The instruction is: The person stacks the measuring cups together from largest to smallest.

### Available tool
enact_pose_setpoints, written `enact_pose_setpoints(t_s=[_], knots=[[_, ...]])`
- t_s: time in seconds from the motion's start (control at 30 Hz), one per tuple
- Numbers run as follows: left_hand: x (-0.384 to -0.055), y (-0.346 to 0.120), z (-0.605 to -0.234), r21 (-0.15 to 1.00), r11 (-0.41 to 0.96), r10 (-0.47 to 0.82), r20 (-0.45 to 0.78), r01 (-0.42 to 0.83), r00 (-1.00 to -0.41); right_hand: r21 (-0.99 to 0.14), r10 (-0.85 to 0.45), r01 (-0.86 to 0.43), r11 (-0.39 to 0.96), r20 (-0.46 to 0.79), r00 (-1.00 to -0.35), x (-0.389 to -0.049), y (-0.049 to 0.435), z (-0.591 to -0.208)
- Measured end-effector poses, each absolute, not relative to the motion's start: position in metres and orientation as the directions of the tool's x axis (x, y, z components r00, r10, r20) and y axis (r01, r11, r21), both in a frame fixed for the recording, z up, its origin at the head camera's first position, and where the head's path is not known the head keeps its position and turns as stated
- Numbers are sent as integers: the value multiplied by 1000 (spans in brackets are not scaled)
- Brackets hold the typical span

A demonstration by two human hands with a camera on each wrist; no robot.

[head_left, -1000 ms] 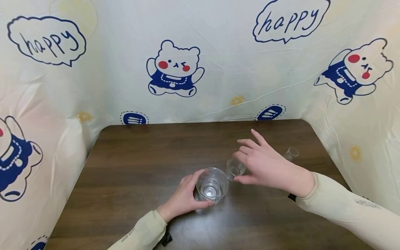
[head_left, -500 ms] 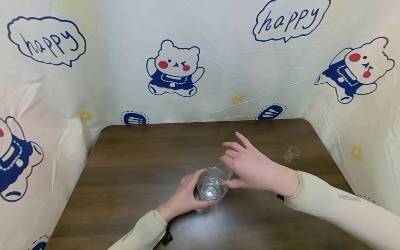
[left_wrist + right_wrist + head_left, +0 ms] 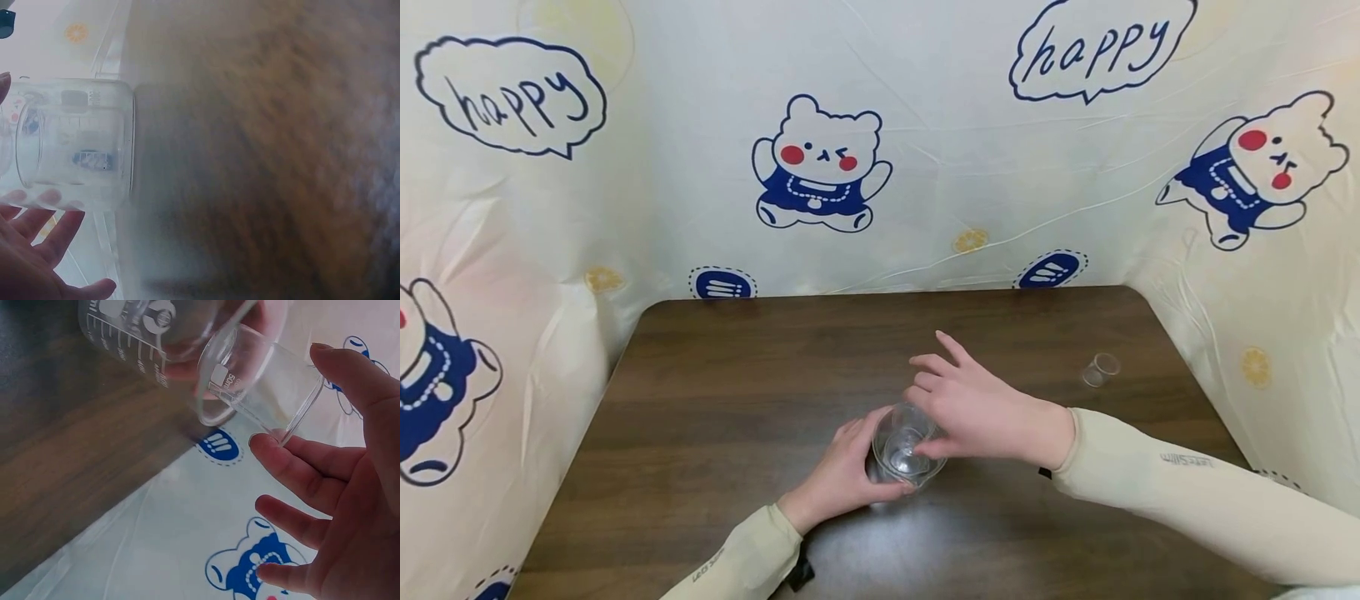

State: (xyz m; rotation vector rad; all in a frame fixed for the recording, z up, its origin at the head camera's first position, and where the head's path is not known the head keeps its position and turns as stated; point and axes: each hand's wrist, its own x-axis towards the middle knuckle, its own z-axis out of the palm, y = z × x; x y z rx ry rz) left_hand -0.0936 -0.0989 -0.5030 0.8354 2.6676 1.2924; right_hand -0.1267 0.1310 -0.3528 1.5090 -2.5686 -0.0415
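A large clear glass beaker [image 3: 889, 468] with white graduations stands on the table, and my left hand [image 3: 838, 479] grips it round the side. In the left wrist view a smaller glass shape with its own rim shows through the wall of the large beaker [image 3: 115, 197]. My right hand [image 3: 973, 412] pinches a small glass beaker [image 3: 272, 381] near its base, between thumb and fingers, with the other fingers spread. This small beaker is tilted with its rim at the mouth of the large beaker [image 3: 122, 337]. From the head view, my right fingers partly hide both.
A tiny clear glass cup [image 3: 1101, 369] lies or stands at the right rear of the dark wooden table [image 3: 737, 367]. Behind and at both sides hangs a pale curtain [image 3: 700, 167] printed with bears and lettering.
My right hand has moved left with the small beaker, from beside the large beaker to over its mouth, tipping it. The tiny cup has come into full view. My left hand has stayed put.
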Motion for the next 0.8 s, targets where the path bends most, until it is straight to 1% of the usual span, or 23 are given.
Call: enact_pose_setpoints(t_s=[0.37, 0.8], knots=[[-93, -99, -503, 749, 496, 502, 166, 440, -849, 119, -877, -869, 481, 64, -477, -126, 123, -371], [-94, -100, -503, 741, 492, 510, 180, 456, -841, 129, -880, -871, 474, 54, -472, -126, 122, -383]])
